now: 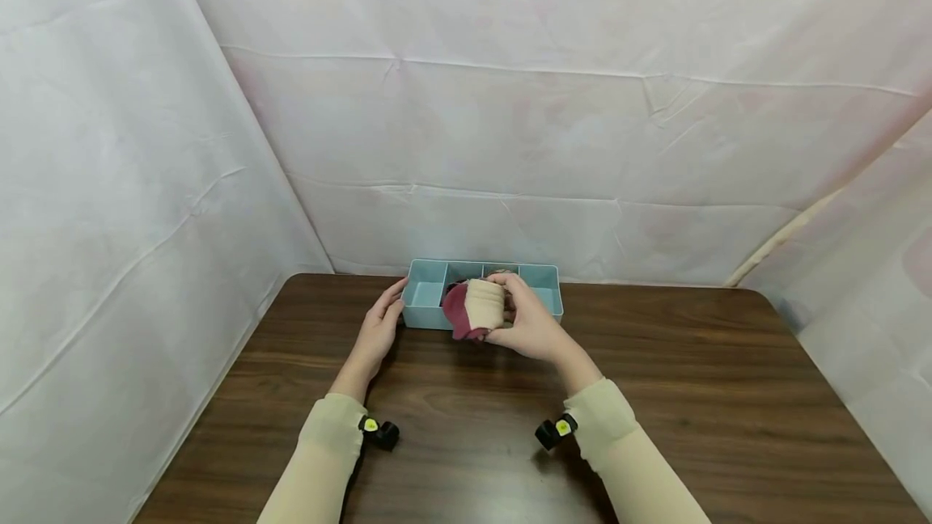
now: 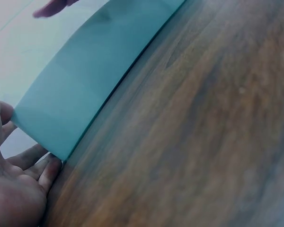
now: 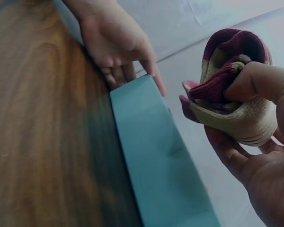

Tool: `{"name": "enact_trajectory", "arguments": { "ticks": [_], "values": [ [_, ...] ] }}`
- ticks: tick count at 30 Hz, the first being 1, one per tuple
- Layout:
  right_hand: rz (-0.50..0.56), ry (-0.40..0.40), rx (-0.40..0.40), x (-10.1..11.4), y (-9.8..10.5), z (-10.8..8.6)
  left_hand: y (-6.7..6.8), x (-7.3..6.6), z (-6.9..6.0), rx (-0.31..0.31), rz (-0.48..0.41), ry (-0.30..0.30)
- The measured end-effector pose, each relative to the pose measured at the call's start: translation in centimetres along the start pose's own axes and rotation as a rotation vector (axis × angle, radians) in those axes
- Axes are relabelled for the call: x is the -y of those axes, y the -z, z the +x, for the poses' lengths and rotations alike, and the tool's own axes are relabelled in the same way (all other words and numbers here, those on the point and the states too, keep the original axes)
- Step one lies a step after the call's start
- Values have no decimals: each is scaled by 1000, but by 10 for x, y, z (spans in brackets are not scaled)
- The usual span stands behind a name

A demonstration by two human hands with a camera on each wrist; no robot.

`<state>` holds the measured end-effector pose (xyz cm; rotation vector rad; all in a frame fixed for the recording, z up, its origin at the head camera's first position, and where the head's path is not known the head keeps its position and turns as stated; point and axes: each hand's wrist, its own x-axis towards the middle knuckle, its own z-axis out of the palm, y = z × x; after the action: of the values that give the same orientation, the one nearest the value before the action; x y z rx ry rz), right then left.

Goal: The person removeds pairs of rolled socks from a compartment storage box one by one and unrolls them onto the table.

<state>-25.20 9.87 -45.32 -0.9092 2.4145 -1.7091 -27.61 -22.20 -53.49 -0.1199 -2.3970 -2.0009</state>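
Note:
A pair of socks (image 1: 484,304), cream and maroon and rolled into a bundle, is in my right hand (image 1: 537,326). It is held above the front wall of a light blue divided box (image 1: 429,318). The right wrist view shows the thumb pressing into the folds of the bundle, with the other fingers under its cream side. At the box's left end is my left hand (image 1: 379,328), its extended fingers touching the end wall near a corner. Dark cloth shows partly in one middle compartment; a brownish thing beside it is mostly hidden by the right hand.
The box stands at the back edge of a dark brown wooden table (image 1: 466,427), close to a white cloth backdrop (image 1: 510,136). More white cloth hangs at the left and right sides. A small black camera is strapped to each wrist.

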Motion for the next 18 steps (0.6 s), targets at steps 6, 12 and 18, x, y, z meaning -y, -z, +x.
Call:
{"name": "enact_trajectory", "arguments": {
  "ticks": [6,12,18],
  "values": [
    [37,31,3,-4,-1,-22,4,0,-4,4,32,-20],
    [61,59,26,-7,5,-35,9,-10,-2,-43,139,-87],
    [96,101,100,-7,16,-42,-1,-42,-4,-132,465,-277]
  ]
}}
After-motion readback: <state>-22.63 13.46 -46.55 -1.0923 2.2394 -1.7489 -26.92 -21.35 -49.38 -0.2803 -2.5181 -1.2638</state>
